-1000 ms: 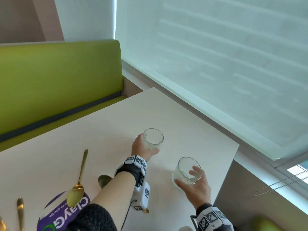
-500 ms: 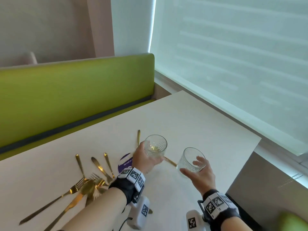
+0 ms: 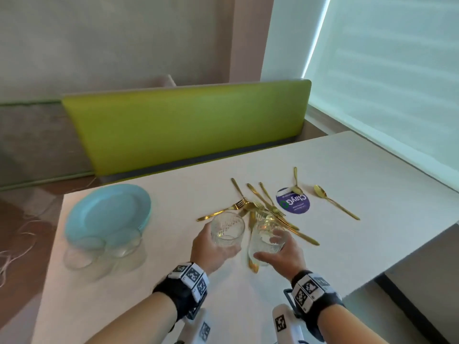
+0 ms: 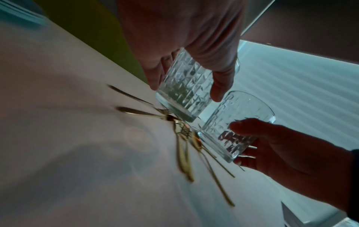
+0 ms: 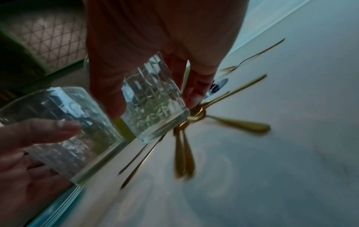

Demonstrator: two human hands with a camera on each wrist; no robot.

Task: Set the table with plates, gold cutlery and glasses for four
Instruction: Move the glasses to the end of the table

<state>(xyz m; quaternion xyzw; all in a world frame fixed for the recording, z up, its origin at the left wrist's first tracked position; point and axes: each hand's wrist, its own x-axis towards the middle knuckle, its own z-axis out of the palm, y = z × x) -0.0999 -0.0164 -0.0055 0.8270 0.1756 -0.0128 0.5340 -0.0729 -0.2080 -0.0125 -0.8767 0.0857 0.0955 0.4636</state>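
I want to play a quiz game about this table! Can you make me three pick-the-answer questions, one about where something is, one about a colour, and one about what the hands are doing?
1. Where does the stack of plates sit?
A. At the table's left end
B. On the green bench
C. On the purple sticker

2. What colour are the plates?
A. Gold
B. Light blue
C. Purple

3. What are the two hands doing?
A. Resting flat on the table
B. Each holding a glass
C. Picking up forks

Answers:
1 A: the plates lie at the left end of the white table, far from the purple sticker.
2 B: the stack is light blue; only the cutlery is gold.
3 B: the left hand grips one clear glass, the right hand another glass, both above the cutlery.
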